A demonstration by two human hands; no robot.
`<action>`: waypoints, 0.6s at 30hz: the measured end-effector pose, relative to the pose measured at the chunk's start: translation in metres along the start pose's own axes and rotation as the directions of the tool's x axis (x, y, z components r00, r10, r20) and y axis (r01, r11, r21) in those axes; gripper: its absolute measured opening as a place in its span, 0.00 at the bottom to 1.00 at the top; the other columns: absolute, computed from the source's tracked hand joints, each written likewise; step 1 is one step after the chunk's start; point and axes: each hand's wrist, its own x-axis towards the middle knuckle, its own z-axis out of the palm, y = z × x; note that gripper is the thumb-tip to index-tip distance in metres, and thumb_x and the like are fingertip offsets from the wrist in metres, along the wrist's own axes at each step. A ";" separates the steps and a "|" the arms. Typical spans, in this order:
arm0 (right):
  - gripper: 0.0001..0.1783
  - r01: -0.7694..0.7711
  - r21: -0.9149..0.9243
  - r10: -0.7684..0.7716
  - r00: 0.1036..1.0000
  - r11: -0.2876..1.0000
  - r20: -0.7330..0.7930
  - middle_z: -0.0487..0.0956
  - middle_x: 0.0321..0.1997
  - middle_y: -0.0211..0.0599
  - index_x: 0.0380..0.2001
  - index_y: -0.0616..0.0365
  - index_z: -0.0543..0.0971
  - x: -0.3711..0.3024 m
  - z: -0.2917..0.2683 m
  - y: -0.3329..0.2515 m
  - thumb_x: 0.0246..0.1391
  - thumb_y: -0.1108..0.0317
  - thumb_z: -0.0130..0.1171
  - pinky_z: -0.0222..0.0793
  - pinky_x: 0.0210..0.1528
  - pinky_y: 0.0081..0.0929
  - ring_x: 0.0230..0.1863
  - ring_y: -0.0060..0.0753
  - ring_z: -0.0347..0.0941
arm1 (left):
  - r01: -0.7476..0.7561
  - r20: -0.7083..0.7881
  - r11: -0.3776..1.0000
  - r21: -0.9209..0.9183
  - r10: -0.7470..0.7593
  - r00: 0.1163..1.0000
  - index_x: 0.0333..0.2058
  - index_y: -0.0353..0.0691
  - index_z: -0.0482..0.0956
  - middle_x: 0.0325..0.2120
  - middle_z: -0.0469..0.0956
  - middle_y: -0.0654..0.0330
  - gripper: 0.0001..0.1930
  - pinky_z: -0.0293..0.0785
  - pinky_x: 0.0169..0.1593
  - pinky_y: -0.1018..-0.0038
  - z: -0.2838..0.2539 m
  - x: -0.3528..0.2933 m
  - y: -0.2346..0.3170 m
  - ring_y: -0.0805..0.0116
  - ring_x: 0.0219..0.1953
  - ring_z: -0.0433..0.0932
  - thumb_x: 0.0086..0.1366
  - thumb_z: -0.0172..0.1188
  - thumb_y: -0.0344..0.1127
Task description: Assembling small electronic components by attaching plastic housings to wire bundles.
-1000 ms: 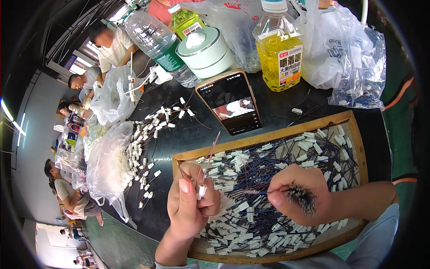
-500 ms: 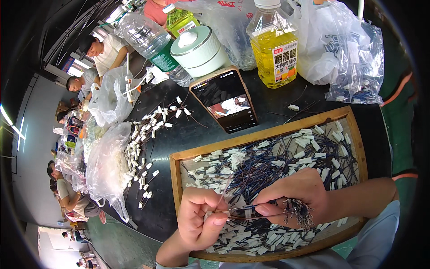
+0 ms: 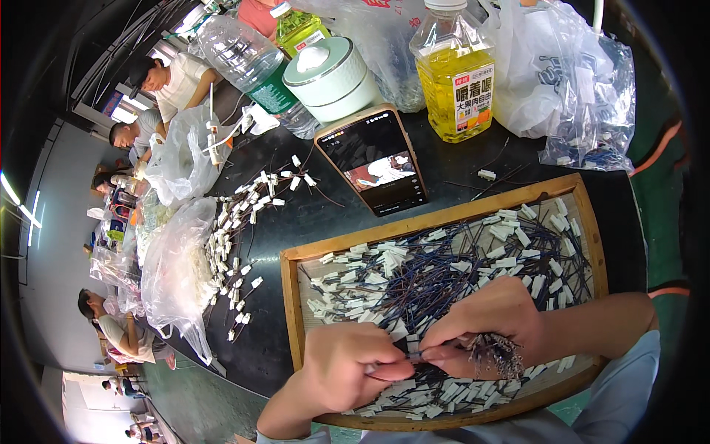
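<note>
My left hand (image 3: 351, 362) is closed above the wooden-framed tray (image 3: 292, 296), thumb and forefinger pinched together; what they hold is mostly hidden. My right hand (image 3: 484, 325) is shut on a bundle of thin dark wires (image 3: 497, 355), whose frayed-looking, metallic ends stick out below the palm. The fingertips of both hands nearly meet, with a short bit of wire or connector between them, too small to make out. Under the hands, the tray holds many dark wires (image 3: 421, 285) with white plastic connectors (image 3: 384, 259) on their ends.
A lit phone (image 3: 373, 159) leans against a pale green round container (image 3: 329, 78) behind the tray. Beside these stand a yellow drink bottle (image 3: 455, 74) and a clear water bottle (image 3: 248, 63). More connectors (image 3: 248, 214) and plastic bags (image 3: 177, 270) lie left. People sit farther off.
My left hand has turned knuckles-up and moved right, bringing its fingertips to the right hand's. The wires that stretched between the hands are now mostly covered. My right hand has barely moved.
</note>
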 end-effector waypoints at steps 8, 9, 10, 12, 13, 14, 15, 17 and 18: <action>0.09 -0.023 -0.010 0.024 0.993 1.000 0.117 0.79 0.27 0.33 0.34 0.55 0.78 -0.002 0.000 0.002 0.48 0.69 0.63 0.70 0.26 0.22 0.26 0.31 0.78 | -0.074 -0.109 0.997 -0.001 0.073 0.991 0.34 0.38 0.67 0.17 0.74 0.59 0.20 0.65 0.16 0.75 0.011 -0.003 0.003 0.64 0.14 0.72 0.48 0.69 0.31; 0.08 -0.025 0.019 0.023 0.997 1.000 0.073 0.79 0.27 0.33 0.34 0.56 0.78 -0.002 0.001 0.003 0.49 0.69 0.63 0.70 0.26 0.22 0.26 0.31 0.78 | -0.064 -0.134 0.998 -0.010 0.063 0.989 0.34 0.37 0.67 0.17 0.74 0.58 0.19 0.65 0.16 0.75 0.009 -0.003 0.001 0.65 0.15 0.72 0.49 0.69 0.30; 0.08 -0.026 0.019 0.025 0.997 0.999 0.073 0.79 0.27 0.33 0.34 0.56 0.78 -0.002 -0.001 0.003 0.49 0.69 0.63 0.70 0.26 0.22 0.26 0.31 0.78 | -0.055 -0.157 0.998 -0.018 0.052 0.986 0.34 0.36 0.67 0.18 0.74 0.58 0.18 0.65 0.17 0.76 0.008 -0.003 -0.001 0.67 0.15 0.73 0.50 0.68 0.29; 0.08 -0.067 -0.034 0.067 0.998 0.997 0.001 0.79 0.27 0.33 0.34 0.58 0.78 -0.002 -0.005 0.002 0.50 0.68 0.62 0.70 0.27 0.22 0.26 0.30 0.78 | 0.009 -0.271 0.996 -0.092 -0.034 0.962 0.34 0.36 0.67 0.18 0.75 0.58 0.16 0.66 0.17 0.76 0.011 -0.010 -0.003 0.68 0.15 0.73 0.52 0.66 0.28; 0.07 -0.114 -0.058 0.112 0.993 0.992 -0.024 0.80 0.28 0.35 0.33 0.60 0.78 -0.002 -0.008 0.000 0.52 0.69 0.61 0.70 0.27 0.20 0.26 0.29 0.78 | 0.065 -0.373 0.983 -0.170 -0.125 0.919 0.34 0.35 0.67 0.19 0.75 0.58 0.14 0.66 0.18 0.77 0.012 -0.013 -0.003 0.69 0.16 0.74 0.54 0.65 0.27; 0.07 -0.114 -0.058 0.113 0.993 0.992 -0.025 0.80 0.28 0.35 0.33 0.60 0.78 -0.002 -0.006 0.000 0.52 0.69 0.61 0.70 0.27 0.20 0.26 0.29 0.78 | 0.065 -0.372 0.983 -0.171 -0.125 0.920 0.34 0.35 0.67 0.19 0.75 0.58 0.14 0.66 0.18 0.77 0.011 -0.013 -0.003 0.69 0.16 0.74 0.54 0.65 0.27; 0.07 -0.121 -0.053 0.116 0.990 0.991 -0.081 0.80 0.29 0.36 0.33 0.60 0.78 -0.001 -0.004 -0.001 0.52 0.70 0.61 0.71 0.28 0.20 0.27 0.28 0.78 | 0.086 -0.381 0.987 -0.134 -0.132 0.915 0.34 0.35 0.67 0.19 0.76 0.57 0.12 0.66 0.18 0.78 0.011 -0.013 -0.003 0.70 0.16 0.74 0.55 0.63 0.26; 0.06 -0.126 -0.048 0.118 0.984 0.991 -0.135 0.80 0.29 0.36 0.32 0.61 0.79 0.001 -0.002 -0.002 0.52 0.71 0.61 0.71 0.28 0.19 0.27 0.28 0.78 | 0.138 -0.404 0.990 -0.029 -0.138 0.904 0.32 0.34 0.68 0.19 0.76 0.56 0.08 0.68 0.21 0.79 0.008 -0.007 0.003 0.70 0.16 0.74 0.59 0.59 0.27; 0.06 -0.112 -0.040 0.104 0.980 0.993 -0.168 0.80 0.30 0.37 0.32 0.61 0.79 0.002 -0.001 -0.001 0.51 0.72 0.61 0.71 0.29 0.19 0.27 0.27 0.78 | 0.139 -0.404 0.990 -0.029 -0.139 0.904 0.32 0.34 0.68 0.19 0.76 0.56 0.08 0.68 0.21 0.79 0.007 -0.006 0.002 0.70 0.16 0.74 0.59 0.59 0.27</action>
